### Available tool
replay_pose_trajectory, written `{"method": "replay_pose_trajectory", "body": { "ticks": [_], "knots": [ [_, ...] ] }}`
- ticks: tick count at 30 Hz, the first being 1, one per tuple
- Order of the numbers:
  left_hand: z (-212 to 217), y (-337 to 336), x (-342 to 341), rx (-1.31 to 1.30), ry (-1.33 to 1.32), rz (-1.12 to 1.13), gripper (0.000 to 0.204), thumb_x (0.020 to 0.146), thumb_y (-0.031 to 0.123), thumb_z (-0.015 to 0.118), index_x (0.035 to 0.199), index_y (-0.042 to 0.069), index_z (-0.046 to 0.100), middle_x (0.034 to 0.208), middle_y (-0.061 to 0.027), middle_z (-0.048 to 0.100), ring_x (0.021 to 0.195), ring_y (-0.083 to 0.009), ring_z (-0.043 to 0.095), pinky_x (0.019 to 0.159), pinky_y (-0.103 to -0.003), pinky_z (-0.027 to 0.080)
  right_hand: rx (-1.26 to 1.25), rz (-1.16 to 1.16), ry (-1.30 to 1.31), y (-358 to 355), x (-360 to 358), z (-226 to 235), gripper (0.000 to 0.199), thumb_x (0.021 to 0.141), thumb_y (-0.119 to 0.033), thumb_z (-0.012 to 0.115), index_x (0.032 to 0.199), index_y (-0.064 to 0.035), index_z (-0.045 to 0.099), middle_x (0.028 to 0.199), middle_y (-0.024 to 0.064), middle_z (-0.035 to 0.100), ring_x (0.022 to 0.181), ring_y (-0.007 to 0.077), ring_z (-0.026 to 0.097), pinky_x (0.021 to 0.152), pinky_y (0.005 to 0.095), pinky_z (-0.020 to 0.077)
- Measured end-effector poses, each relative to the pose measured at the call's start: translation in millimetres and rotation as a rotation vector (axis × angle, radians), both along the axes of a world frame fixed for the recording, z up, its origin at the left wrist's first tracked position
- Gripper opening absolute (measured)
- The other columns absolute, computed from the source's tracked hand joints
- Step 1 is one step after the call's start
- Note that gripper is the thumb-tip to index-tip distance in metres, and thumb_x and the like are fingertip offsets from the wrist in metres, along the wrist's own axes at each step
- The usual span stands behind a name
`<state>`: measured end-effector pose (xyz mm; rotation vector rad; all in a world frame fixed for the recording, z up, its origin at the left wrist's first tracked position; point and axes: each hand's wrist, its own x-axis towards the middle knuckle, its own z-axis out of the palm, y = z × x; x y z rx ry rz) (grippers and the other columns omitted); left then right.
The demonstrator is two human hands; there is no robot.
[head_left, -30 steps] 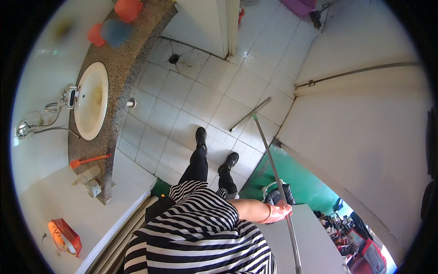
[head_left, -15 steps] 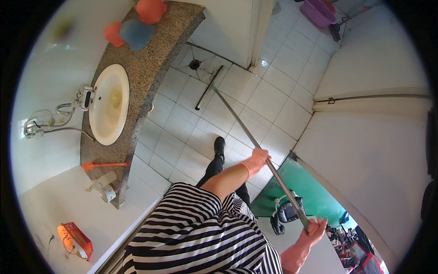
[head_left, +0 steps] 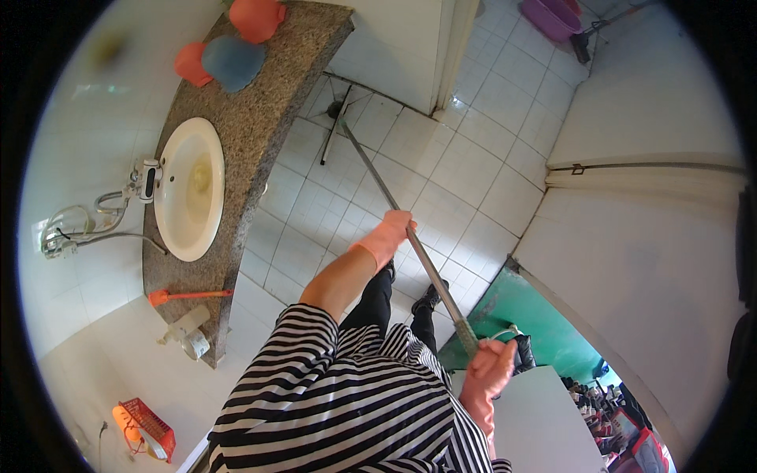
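Tiled floor (head_left: pixel 406 165): in the head view, pale, beside a speckled counter (head_left: pixel 296 71) with an oval basin (head_left: pixel 164 217).
Squeegee (head_left: pixel 375 172): slanted ahead of the person, its blade (head_left: pixel 329 143) on the floor at the drain (head_left: pixel 332 111).
Left hand (head_left: pixel 388 232): pink-gloved, fingers wrapped round the handle (head_left: pixel 432 272) partway down.
Right hand (head_left: pixel 487 369): pink-gloved, fingers partly curled at the handle's top end — cannot tell if it grips.
Floor work: seemingly wiping toward the drain.
Next stroke: would call for a flat blade — and steady pressure.
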<state>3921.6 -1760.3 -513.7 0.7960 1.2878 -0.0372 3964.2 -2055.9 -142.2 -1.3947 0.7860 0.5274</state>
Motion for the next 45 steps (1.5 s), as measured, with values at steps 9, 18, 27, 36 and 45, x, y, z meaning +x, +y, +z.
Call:
{"method": "replay_pose_trajectory", "body": {
  "ticks": [9,18,27,36,45],
  "knots": [
    [73,-72,26,-0.156,0.101,0.414,0.019,0.088,0.004,0.061,0.102,-0.007,0.052,0.067,-0.0185,0.060,0.053,-0.0286,0.058,0.045,-0.045,0.047,0.162,-0.090,-0.209,-62,12,15,0.050,0.108,-0.032,0.050,0.065,-0.0066,0.057,0.039,0.0026,0.027,0.040,0.0136,0.027,0.073,0.0306,0.0524],
    [42,71,-63,0.055,0.000,0.565,0.016,0.095,0.015,0.060,0.083,0.005,0.057,0.062,-0.0046,0.051,0.047,-0.0170,0.049,0.044,-0.032,0.044,0.059,0.864,0.185,67,-1,-39,0.055,0.096,-0.007,0.066,0.147,-0.0030,0.047,0.142,0.0160,0.055,0.107,0.0251,0.069,0.093,0.0356,0.0549],
    [55,116,-96,0.004,0.038,0.491,0.018,0.093,0.017,0.062,0.079,0.009,0.055,0.062,-0.0012,0.046,0.046,-0.0144,0.044,0.051,-0.030,0.052,0.088,1.313,0.382,137,-34,-77,0.054,0.090,-0.018,0.068,0.142,-0.0115,0.054,0.078,0.0019,0.062,0.054,0.0081,0.048,0.046,0.0242,0.0344],
    [209,-50,-32,-0.007,0.032,0.438,0.013,0.094,0.012,0.062,0.089,0.000,0.062,0.065,-0.0059,0.051,0.050,-0.0191,0.049,0.050,-0.036,0.051,-0.140,1.342,0.374,-6,10,9,0.055,0.088,-0.025,0.069,0.141,-0.0134,0.059,0.076,0.0000,0.063,0.055,0.0072,0.049,0.049,0.0243,0.0379],
    [193,-161,-51,-0.352,-0.189,0.725,0.013,0.096,0.017,0.059,0.098,0.004,0.057,0.077,-0.0107,0.062,0.062,-0.0241,0.062,0.051,-0.038,0.050,-0.337,1.230,-0.099,-62,72,136,0.034,0.092,-0.016,0.068,0.124,-0.0069,0.069,0.080,0.0085,0.072,0.045,0.0079,0.052,0.040,0.0212,0.0341]
  ]
}}
